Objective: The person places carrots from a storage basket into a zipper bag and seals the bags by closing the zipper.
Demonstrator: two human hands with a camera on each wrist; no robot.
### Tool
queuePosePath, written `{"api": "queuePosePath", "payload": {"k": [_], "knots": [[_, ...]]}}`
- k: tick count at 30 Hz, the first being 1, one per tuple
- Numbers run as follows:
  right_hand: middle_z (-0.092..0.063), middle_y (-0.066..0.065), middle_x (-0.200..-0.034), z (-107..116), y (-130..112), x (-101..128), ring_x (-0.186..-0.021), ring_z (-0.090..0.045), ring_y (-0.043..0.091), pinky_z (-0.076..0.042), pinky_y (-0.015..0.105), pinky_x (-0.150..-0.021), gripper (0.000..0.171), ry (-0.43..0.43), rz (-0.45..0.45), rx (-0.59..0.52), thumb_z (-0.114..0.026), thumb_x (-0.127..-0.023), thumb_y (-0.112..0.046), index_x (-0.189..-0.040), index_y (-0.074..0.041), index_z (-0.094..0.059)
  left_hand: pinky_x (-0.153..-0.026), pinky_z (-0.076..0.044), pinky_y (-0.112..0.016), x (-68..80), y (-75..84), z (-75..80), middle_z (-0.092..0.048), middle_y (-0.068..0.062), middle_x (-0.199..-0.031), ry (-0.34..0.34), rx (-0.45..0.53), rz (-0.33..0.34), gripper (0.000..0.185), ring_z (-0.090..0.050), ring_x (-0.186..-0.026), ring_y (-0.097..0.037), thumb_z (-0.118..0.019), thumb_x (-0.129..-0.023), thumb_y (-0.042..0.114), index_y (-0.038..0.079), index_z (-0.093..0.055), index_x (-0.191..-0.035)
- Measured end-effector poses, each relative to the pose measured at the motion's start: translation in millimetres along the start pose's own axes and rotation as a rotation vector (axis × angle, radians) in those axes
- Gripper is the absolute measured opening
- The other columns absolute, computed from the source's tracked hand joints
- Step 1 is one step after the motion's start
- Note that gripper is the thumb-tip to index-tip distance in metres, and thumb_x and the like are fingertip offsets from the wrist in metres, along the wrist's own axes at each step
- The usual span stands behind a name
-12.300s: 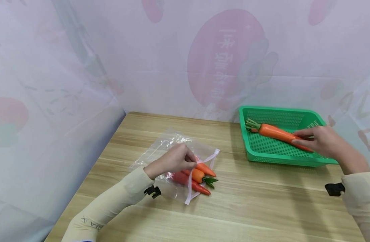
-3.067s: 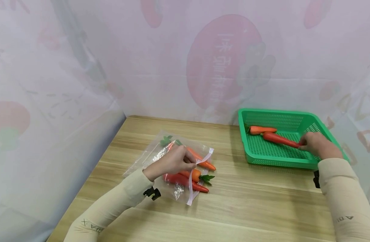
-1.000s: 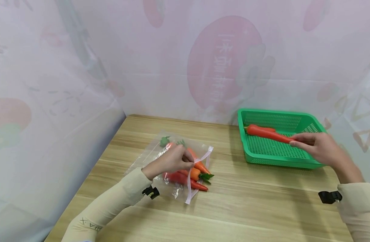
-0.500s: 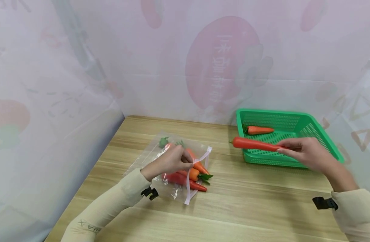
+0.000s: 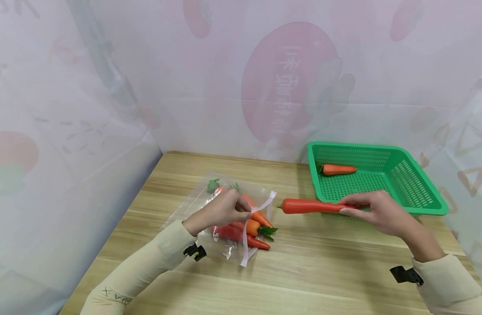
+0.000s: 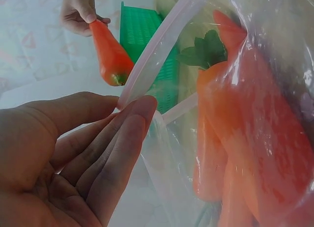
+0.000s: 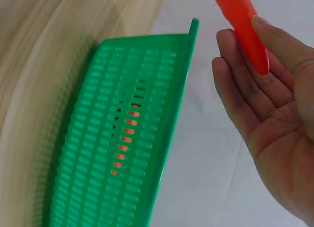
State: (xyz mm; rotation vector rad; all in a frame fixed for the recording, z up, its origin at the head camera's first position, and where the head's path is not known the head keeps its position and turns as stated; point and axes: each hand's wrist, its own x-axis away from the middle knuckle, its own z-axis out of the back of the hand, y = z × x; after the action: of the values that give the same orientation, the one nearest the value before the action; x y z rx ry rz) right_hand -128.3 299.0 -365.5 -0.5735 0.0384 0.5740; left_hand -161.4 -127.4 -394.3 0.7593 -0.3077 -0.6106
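My left hand (image 5: pixel 223 209) pinches the pink-edged mouth of a clear zip bag (image 5: pixel 193 205) and holds it raised. In the left wrist view, thumb and fingertips meet on the pink strip (image 6: pixel 157 45). Several carrots, orange and red, lie inside the bag; an orange carrot (image 5: pixel 253 227) with green leaves and a red carrot (image 5: pixel 241 236) poke out at its opening. My right hand (image 5: pixel 378 212) pinches another red carrot (image 5: pixel 307 206) by its thin end, level above the table. Its blunt end with a short green stub points at the bag mouth, a small gap away.
A green perforated basket (image 5: pixel 441 205) stands at the back right, with one small orange carrot (image 5: pixel 338 169) in its far left corner. Wood table (image 5: pixel 323 275) extends in front. Printed white cloth (image 5: pixel 209 118) hangs behind and to the sides.
My right hand has lifted the red carrot out of the basket and carried it left and nearer to the bag. A longer leafy carrot has left the basket earlier. My left hand keeps its pinch.
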Motion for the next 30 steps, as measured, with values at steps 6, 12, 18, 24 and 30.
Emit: {"api": "queuePosePath", "payload": {"k": [6, 12, 18, 24, 30], "knots": [[-0.078, -0.017, -0.089, -16.4, -6.2, -4.4, -0.075, -0.066, -0.005, -0.056, 0.022, -0.063, 0.018, 0.016, 0.061, -0.029, -0.08, -0.094, -0.014, -0.109, -0.022, -0.081, -0.069, -0.059, -0.019, 0.4, -0.9, 0.9, -0.081, -0.001, -0.086, 0.01, -0.018, -0.022, 0.01, -0.07, -0.073, -0.003, -0.077, -0.096, 0.008, 0.001, -0.083, -0.095], [-0.077, -0.016, -0.086, -37.0, -3.9, -7.3, -0.069, -0.066, 0.001, -0.054, 0.023, -0.06, 0.014, 0.014, 0.052, -0.079, -0.079, -0.095, -0.017, -0.107, -0.025, -0.08, -0.07, -0.059, -0.019, 1.5, -2.0, 1.9, -0.081, 0.001, -0.085, 0.017, -0.003, -0.023, 0.009, -0.069, -0.074, -0.002, -0.077, -0.096, 0.009, 0.003, -0.084, -0.094], [-0.077, -0.014, -0.085, -55.3, -6.8, -14.8, -0.068, -0.063, -0.002, -0.053, 0.023, -0.059, 0.012, 0.028, 0.045, -0.11, -0.079, -0.095, -0.017, -0.106, -0.022, -0.08, -0.072, -0.06, -0.019, 2.3, -3.0, 2.0, -0.081, -0.002, -0.086, 0.02, 0.04, -0.004, 0.011, -0.072, -0.076, -0.003, -0.076, -0.096, 0.009, 0.0, -0.083, -0.098], [-0.08, -0.004, -0.089, -74.2, -8.4, -24.7, -0.074, -0.067, -0.003, -0.058, 0.025, -0.064, 0.015, 0.022, 0.024, -0.151, -0.08, -0.094, -0.018, -0.109, -0.015, -0.082, -0.073, -0.06, -0.018, 2.6, -4.6, 1.1, -0.082, -0.003, -0.087, 0.029, 0.049, -0.01, 0.011, -0.073, -0.076, -0.003, -0.077, -0.096, 0.009, 0.0, -0.083, -0.097], [-0.082, -0.003, -0.091, -91.7, -15.3, -36.8, -0.076, -0.068, -0.002, -0.059, 0.026, -0.065, 0.019, 0.021, 0.019, -0.178, -0.081, -0.094, -0.021, -0.11, -0.011, -0.082, -0.071, -0.061, -0.019, 2.3, -5.2, 0.1, -0.081, -0.002, -0.085, 0.034, 0.052, -0.014, 0.01, -0.073, -0.074, -0.004, -0.076, -0.096, 0.008, 0.001, -0.083, -0.097]]}}
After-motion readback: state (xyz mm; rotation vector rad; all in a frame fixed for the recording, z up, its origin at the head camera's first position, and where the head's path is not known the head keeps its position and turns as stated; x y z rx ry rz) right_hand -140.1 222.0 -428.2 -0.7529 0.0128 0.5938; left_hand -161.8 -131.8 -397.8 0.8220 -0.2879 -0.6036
